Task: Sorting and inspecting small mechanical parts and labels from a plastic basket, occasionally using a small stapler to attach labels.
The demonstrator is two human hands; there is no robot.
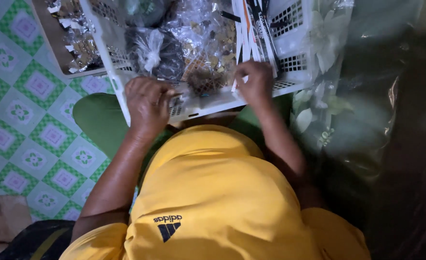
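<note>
Inside one white basket (126, 103) resting on the lap, two hands work: left hand (148, 103) pinches a small piece, its grip pressed together. Right hand (256, 83) lies curled over the clear bags (201, 36); its grip I cannot tell.

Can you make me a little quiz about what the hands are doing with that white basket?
1. True or false: the white basket rests on the person's lap.
2. Which hand is nearer the tied clear bag? A) left hand B) right hand
3. Fill in: the floor has green and white ______.

Key
1. True. It sits over the green-clad knees, in front of the yellow shirt.
2. A. The left hand lies just below that bag; the right hand is by the black and white strips.
3. Tiles, with a flower pattern.
</note>
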